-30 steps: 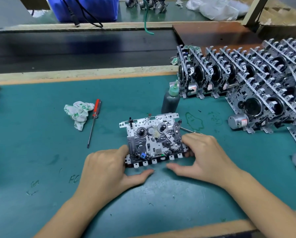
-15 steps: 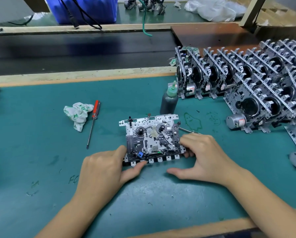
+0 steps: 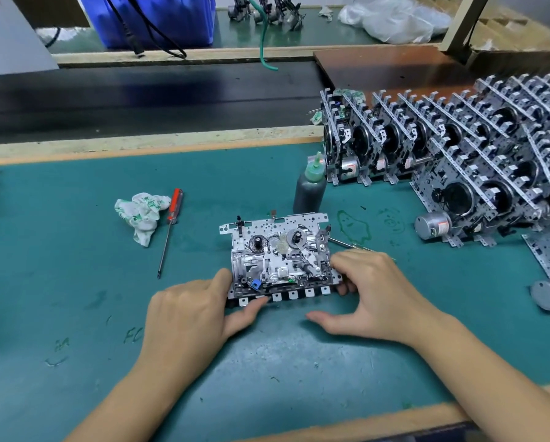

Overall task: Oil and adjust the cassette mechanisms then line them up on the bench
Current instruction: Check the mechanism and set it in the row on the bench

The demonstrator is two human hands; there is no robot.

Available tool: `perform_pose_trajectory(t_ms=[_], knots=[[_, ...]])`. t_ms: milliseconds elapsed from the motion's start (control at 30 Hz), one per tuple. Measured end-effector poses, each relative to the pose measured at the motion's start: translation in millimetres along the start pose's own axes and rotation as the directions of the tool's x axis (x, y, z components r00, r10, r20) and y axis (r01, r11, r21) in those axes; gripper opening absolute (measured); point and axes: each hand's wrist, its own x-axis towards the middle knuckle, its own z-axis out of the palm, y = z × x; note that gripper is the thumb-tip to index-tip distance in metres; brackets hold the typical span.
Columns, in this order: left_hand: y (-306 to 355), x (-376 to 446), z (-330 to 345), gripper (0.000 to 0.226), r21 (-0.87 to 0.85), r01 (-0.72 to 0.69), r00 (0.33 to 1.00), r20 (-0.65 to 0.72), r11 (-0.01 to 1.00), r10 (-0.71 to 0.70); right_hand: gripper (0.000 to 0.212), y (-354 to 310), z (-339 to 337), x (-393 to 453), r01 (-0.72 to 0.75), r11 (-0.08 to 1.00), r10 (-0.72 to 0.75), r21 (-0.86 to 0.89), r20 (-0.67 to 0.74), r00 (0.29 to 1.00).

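While my left hand (image 3: 190,317) pinches the near-left corner of the cassette mechanism (image 3: 281,261) and my right hand (image 3: 374,291) curls on its right edge, my left thumb has slid in onto the bottom tabs — I think I'm testing the keys. It lies flat mid-bench; the oil bottle (image 3: 310,189) waits at one o'clock, the finished row (image 3: 458,148) at two.

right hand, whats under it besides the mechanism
A thin metal tool pokes out from under the right hand, beyond the cassette mechanism. Its handle end is covered by the hand, so what kind of tool it is cannot be told.
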Motion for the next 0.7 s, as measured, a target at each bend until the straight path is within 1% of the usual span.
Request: perform_pose_trajectory(t_ms=[67,200,267,367,500,600,633,700], knots=[[-0.3,1.1,-0.4,0.069,-0.002,-0.011,1.000,-0.001,1.000,0.011,0.048,-1.0,0.6,1.1,-0.005,1.000,0.005,-0.004,-0.019,1.000],[-0.3,1.9,-1.9,0.071,-0.074,-0.027,0.999,0.039,0.997,0.030,0.045,-1.9,3.9,2.1,-0.011,0.998,0.007,-0.068,-0.058,0.998],[1.4,2.5,-2.9,0.066,-0.073,0.019,0.998,0.056,0.997,-0.015,0.045,-2.1,4.6,2.1,-0.012,0.998,0.009,-0.064,-0.054,0.999],[4.7,2.9,-1.5,0.059,-0.017,0.087,0.996,0.027,0.996,-0.087,0.046,-5.1,4.6,2.3,-0.026,0.999,0.024,-0.034,-0.035,0.999],[4.5,2.5,0.8,0.059,-0.015,0.143,0.990,-0.009,0.990,-0.143,0.047,-7.9,5.5,1.4,-0.054,0.998,0.054,0.012,-0.027,0.998],[-0.5,2.9,1.5,0.075,-0.050,0.078,0.997,0.008,0.996,-0.077,0.045,-8.5,7.1,0.8,-0.068,0.998,0.068,-0.003,-0.049,0.996],[-1.7,3.5,1.2,0.078,-0.074,0.056,0.998,0.018,0.996,-0.055,0.045,-9.2,7.3,0.8,-0.080,0.997,0.079,-0.010,-0.054,0.995],[-2.8,4.7,0.5,0.077,-0.099,0.041,0.999,0.036,0.994,-0.038,0.044,-9.4,6.9,0.6,-0.085,0.996,0.085,-0.010,-0.046,0.995]])
